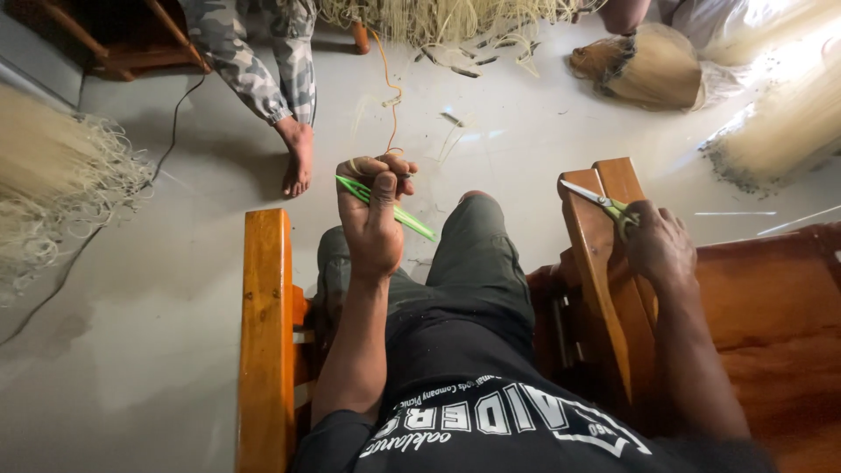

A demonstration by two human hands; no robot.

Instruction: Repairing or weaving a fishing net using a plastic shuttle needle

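Observation:
My left hand [375, 210] is raised over my knees, fingers closed on a thin bright green strip [399, 213] that sticks out to the lower right; a pale band wraps one finger. My right hand [657, 241] rests on the wooden armrest [604, 263] at my right and grips a pair of scissors [604, 203] with green handles, blades pointing up-left. I sit in a wooden chair, dark trousers and a black printed shirt below.
Another person's camouflage-trousered leg and bare foot [298, 158] stand ahead on the pale floor. Bundles of straw-like fibre lie at the left [53, 175], top [438, 17] and right [788, 123]. A round fibre bundle [644, 66] sits top right. The left armrest [265, 333] is beside me.

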